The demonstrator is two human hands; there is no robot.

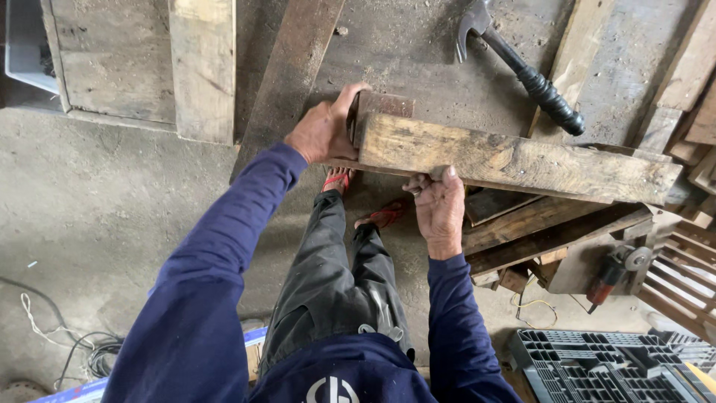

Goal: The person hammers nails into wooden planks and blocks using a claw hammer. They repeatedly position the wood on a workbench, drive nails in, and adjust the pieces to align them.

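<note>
I stand over a weathered wooden plank (514,160) that runs from the middle toward the right. My left hand (324,128) grips its left end, fingers wrapped over the top of the end block (384,104). At the plank's near edge my right hand (440,209) holds it from below, thumb on the face. Both arms wear dark blue sleeves. My feet in red sandals (339,179) show below the plank.
A claw hammer (522,67) with a black handle lies on the boards beyond the plank. Stacked planks (537,231) sit under its right part. An angle grinder (615,272) lies at the right, a black plastic crate (597,366) at bottom right, cables (97,351) at bottom left.
</note>
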